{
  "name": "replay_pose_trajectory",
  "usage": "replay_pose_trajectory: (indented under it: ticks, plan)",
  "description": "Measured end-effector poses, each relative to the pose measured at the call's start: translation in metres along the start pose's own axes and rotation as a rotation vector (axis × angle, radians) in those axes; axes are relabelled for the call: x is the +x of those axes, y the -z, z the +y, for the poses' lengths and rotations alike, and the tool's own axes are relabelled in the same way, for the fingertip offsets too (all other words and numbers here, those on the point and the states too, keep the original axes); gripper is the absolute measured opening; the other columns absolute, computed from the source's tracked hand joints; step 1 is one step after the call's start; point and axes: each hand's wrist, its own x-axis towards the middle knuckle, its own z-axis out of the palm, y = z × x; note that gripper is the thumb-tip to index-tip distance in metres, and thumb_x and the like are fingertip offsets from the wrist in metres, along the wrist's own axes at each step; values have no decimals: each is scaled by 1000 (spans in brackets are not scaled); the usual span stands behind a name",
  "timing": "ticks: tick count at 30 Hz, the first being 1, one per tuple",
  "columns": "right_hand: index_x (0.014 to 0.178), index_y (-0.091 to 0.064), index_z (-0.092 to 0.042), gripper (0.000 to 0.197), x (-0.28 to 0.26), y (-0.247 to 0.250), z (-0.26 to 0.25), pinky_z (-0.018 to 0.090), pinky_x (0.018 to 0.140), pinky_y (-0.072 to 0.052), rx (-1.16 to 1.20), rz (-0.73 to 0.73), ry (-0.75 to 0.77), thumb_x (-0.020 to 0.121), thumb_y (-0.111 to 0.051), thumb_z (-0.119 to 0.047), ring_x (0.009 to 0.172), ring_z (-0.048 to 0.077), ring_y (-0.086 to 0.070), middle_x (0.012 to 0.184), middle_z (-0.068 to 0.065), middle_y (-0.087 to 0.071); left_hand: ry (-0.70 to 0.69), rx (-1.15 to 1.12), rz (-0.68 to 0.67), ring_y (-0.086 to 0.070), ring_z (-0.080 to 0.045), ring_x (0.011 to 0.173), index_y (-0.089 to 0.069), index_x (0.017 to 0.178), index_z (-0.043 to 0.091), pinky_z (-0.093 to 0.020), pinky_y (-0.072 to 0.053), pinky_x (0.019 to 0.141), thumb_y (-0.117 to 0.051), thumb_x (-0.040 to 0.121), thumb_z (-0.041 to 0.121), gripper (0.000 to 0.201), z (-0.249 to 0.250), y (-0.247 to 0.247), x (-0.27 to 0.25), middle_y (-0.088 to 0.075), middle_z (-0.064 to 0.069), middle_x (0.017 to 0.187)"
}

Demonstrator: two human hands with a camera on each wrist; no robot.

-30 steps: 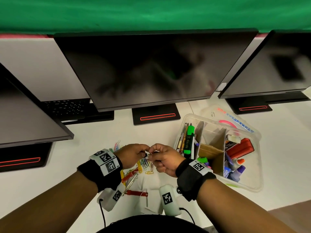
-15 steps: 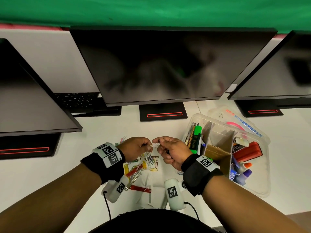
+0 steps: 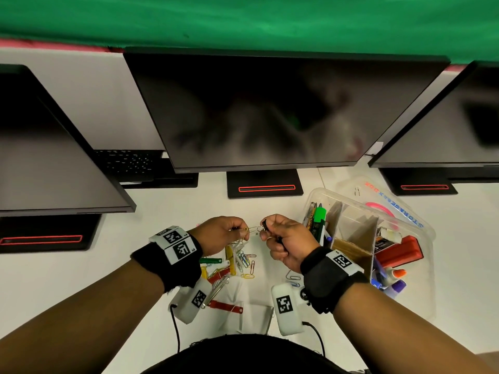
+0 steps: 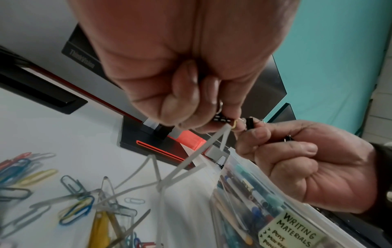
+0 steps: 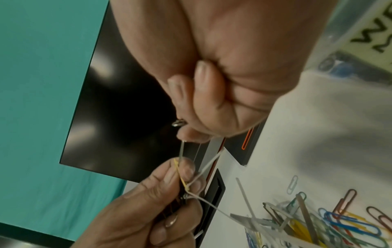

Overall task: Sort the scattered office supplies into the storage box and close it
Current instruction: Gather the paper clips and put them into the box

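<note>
Pinching a tangle of small clips above the tabletop (image 3: 140, 233), the left hand (image 3: 218, 234) and right hand (image 3: 283, 240) are raised close together in front of the middle monitor (image 3: 270, 109). The left hand's fingertips grip a yellow paper clip (image 3: 245, 230) with a small black binder clip (image 4: 221, 118) and white cable ties (image 4: 191, 161) that hang down from the pinch. The right hand's thumb and forefinger hold another black binder clip (image 3: 264, 225); a thin wire loop (image 3: 253, 229) spans the short gap between the two hands, and its other fingers are curled into the palm.

Below the hands, near the person, a loose heap of coloured paper clips (image 3: 243, 261) lies on the tabletop, with red and yellow tags and more ties mixed in.

To the right stands the clear storage box (image 3: 421, 268), open, its cardboard dividers (image 3: 351, 230) splitting it into compartments. The left compartment holds pens and a green highlighter (image 3: 320, 215); the right one holds a red stapler-like item (image 3: 399, 251) and small glue bottles. A label reading "WRITING MATERIALS" (image 4: 297, 229) is stuck on its near-left wall. The box lid (image 3: 383, 201) lies on the far right side of the box, touching or under its edge.
</note>
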Motion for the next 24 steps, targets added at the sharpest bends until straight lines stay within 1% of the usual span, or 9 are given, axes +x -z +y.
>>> replay_pose_trajectory:
  ticks: [3,7,9,11,14,17,19,21,24]
  plan:
    - [79,-53,-9,24,2,2,-1,10,33,-23,19,18,35,99,-40,-9,31,6,-30,66,9,-50,0,-5,4,-44,-1,61,-55,75,30,-11,-35,60,-44,97,20,26,2,-1,1,-51,15,68]
    - [80,-54,-9,24,2,5,-5,10,33,-23,6,35,80,99,-39,-9,31,5,-31,68,9,-50,-6,18,4,-47,-3,69,-58,77,26,-16,-38,68,-51,94,24,19,4,-1,4,-54,12,73]
    - [80,-53,-8,24,1,4,-6,10,34,-22,-5,38,102,99,-38,-8,31,5,-31,68,9,-49,-4,59,-26,-50,-7,75,-63,87,18,-18,-40,73,-55,92,25,11,7,-1,5,-57,7,79]
    - [80,-52,-8,24,0,4,-6,10,34,-21,-7,39,124,99,-37,-7,31,5,-30,68,9,-48,2,106,-48,-53,-10,86,-65,103,14,-19,-39,79,-54,93,23,17,9,-1,5,-62,2,93]
    - [80,-50,-9,25,-1,6,-10,11,36,-20,22,46,146,99,-35,-7,32,5,-30,69,8,-47,62,148,-57,-53,-13,100,-55,126,20,-18,-36,86,-45,97,20,31,8,-2,5,-59,-1,113]
    - [80,-52,-9,25,-3,8,-13,12,36,-20,-17,45,152,99,-35,-7,33,6,-30,68,8,-48,129,182,-51,-50,-13,94,-46,133,22,-18,-38,80,-34,100,14,37,2,-3,5,-59,-9,119]
    - [79,-52,-9,26,-4,9,-14,12,35,-21,-31,44,150,99,-36,-7,33,7,-30,68,8,-49,136,136,-21,-50,-11,79,-51,129,21,-11,-40,63,-33,99,11,36,1,-4,6,-61,-13,108]
    - [77,-52,-10,28,-8,11,-19,11,34,-22,34,55,155,98,-35,-6,32,7,-31,67,8,-49,110,84,27,-48,-6,67,-57,120,20,-9,-37,53,-36,98,12,32,8,-2,9,-59,-4,92]
    - [76,-49,-10,28,-20,17,-40,10,33,-22,134,28,216,97,-32,-4,32,6,-31,63,6,-50,22,95,80,-53,-9,75,-61,111,21,-17,-40,65,-46,95,27,23,29,1,15,-54,10,79]
